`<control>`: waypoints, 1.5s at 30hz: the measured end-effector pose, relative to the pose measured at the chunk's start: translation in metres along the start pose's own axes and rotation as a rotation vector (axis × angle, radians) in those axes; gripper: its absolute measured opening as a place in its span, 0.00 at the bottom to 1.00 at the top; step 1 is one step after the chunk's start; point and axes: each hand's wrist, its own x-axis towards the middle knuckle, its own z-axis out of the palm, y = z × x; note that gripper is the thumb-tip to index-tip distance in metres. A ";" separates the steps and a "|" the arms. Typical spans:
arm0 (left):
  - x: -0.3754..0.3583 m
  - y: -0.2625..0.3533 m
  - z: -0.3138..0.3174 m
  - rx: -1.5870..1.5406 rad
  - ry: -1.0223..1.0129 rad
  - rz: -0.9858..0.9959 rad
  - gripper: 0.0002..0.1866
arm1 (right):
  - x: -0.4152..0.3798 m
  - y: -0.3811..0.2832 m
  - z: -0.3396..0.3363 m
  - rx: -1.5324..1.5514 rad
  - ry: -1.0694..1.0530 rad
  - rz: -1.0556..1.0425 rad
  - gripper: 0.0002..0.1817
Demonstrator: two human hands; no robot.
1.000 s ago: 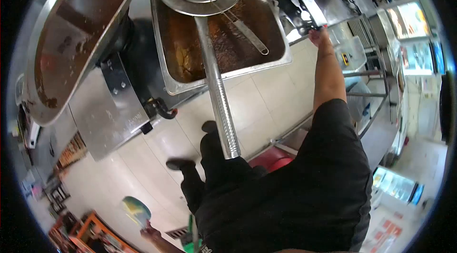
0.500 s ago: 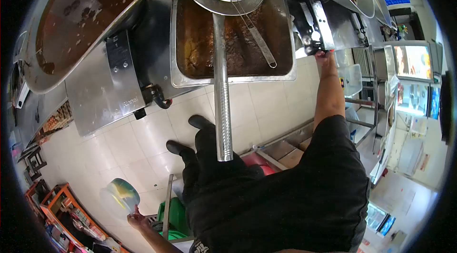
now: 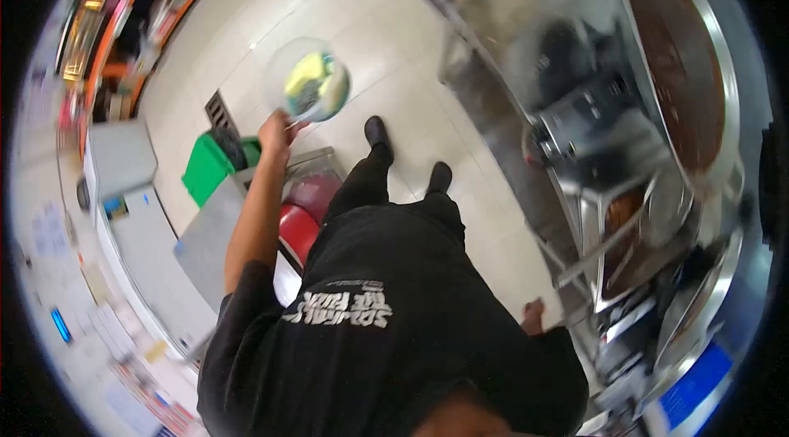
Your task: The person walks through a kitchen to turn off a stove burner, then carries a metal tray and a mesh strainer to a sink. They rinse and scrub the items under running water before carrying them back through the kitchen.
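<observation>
My left hand (image 3: 278,134) grips the edge of a see-through round plastic tub (image 3: 283,55), held out over the tiled floor. Inside the tub show a yellow piece (image 3: 307,73) and a dark grey lump (image 3: 307,97), both blurred. My right hand (image 3: 534,315) hangs low beside my body, near the stove side. Only a small part of it shows past the black sleeve, and its fingers are smeared.
A stove with a large wok (image 3: 730,79) of brown liquid lines the right side. A strainer (image 3: 666,207) rests across a rectangular pan (image 3: 597,272) there. At left are a green bin (image 3: 215,167), a red round object (image 3: 299,231) and an orange-edged shelf (image 3: 123,18).
My body and view have turned away from the stove, which now lies at the right. My right hand has come off the stove front to my side; the left still carries the tub.
</observation>
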 end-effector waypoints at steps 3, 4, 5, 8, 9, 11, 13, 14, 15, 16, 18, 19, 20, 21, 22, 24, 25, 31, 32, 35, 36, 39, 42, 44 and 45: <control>0.011 0.038 -0.015 0.129 0.131 0.049 0.07 | -0.089 -0.011 0.129 -0.304 -0.254 -0.026 0.12; 0.031 0.048 -0.028 0.135 0.143 0.062 0.07 | -0.124 -0.025 0.180 -0.423 -0.298 -0.058 0.14; 0.054 0.059 -0.047 0.103 0.140 0.045 0.08 | -0.168 -0.047 0.229 -0.659 -0.360 -0.169 0.14; 0.131 0.061 -0.110 0.200 0.069 0.191 0.10 | -0.292 -0.122 0.377 -1.098 -0.558 -0.613 0.16; 0.157 0.066 -0.127 0.251 0.058 0.199 0.12 | -0.321 -0.143 0.428 -1.150 -0.621 -0.765 0.16; 0.164 0.104 -0.145 0.198 0.139 0.197 0.13 | -0.377 -0.178 0.524 -1.210 -0.678 -0.924 0.15; 0.200 0.122 -0.175 -0.032 0.249 0.126 0.13 | -0.448 -0.210 0.608 -1.280 -0.703 -1.037 0.15; 0.218 0.129 -0.192 -0.097 0.253 0.113 0.12 | -0.479 -0.225 0.648 -1.317 -0.717 -1.089 0.15; 0.240 0.131 -0.212 -0.142 0.233 0.123 0.11 | -0.506 -0.238 0.689 -1.355 -0.734 -1.134 0.15; 0.246 0.167 -0.232 -0.206 0.262 0.063 0.11 | -0.536 -0.248 0.727 -1.384 -0.752 -1.157 0.15; 0.276 0.183 -0.266 -0.352 0.262 0.011 0.10 | -0.573 -0.269 0.797 -1.351 -0.802 -1.022 0.15; 0.296 0.199 -0.291 -0.373 0.264 -0.009 0.10 | -0.592 -0.275 0.841 -1.230 -0.790 -0.751 0.15; 0.315 0.211 -0.311 -0.392 0.266 -0.031 0.10 | -0.624 -0.278 0.866 -1.389 -0.708 -0.870 0.14; 0.332 0.219 -0.331 -0.379 0.290 -0.036 0.10 | -0.663 -0.283 0.888 -1.552 -0.619 -0.993 0.13; 0.349 0.228 -0.352 -0.367 0.318 -0.040 0.09 | -0.703 -0.282 0.921 -1.711 -0.522 -1.120 0.13; 0.379 0.247 -0.389 -0.376 0.386 -0.044 0.09 | -0.771 -0.265 1.002 -1.799 -0.437 -1.278 0.11; 0.392 0.257 -0.406 -0.401 0.426 -0.040 0.09 | -0.807 -0.257 1.044 -1.844 -0.387 -1.361 0.10; 0.468 0.286 -0.498 -0.678 0.773 -0.038 0.08 | -1.012 -0.128 1.358 -2.308 -0.238 -2.503 0.14; 0.467 0.297 -0.509 -0.719 0.870 -0.033 0.08 | -1.114 -0.065 1.345 -2.306 -0.360 -2.273 0.16; 0.485 0.327 -0.551 -0.850 1.111 -0.038 0.08 | -1.203 0.113 1.499 -2.448 -0.687 -2.762 0.17; 0.488 0.327 -0.572 -0.897 1.155 -0.018 0.08 | -1.287 0.179 1.466 -2.220 -0.911 -2.662 0.18; 0.498 0.324 -0.629 -1.009 1.307 0.009 0.08 | -1.409 0.386 1.497 -1.956 -1.476 -2.738 0.20; 0.521 0.318 -0.704 -1.078 1.487 0.028 0.08 | -1.541 0.527 1.437 -1.847 -1.869 -2.541 0.18; 0.536 0.293 -0.752 -1.125 1.556 0.080 0.09 | -1.581 0.598 1.437 -1.821 -1.937 -2.536 0.19; 0.538 0.276 -0.778 -1.162 1.584 0.042 0.09 | -1.587 0.632 1.431 -1.808 -1.973 -2.510 0.19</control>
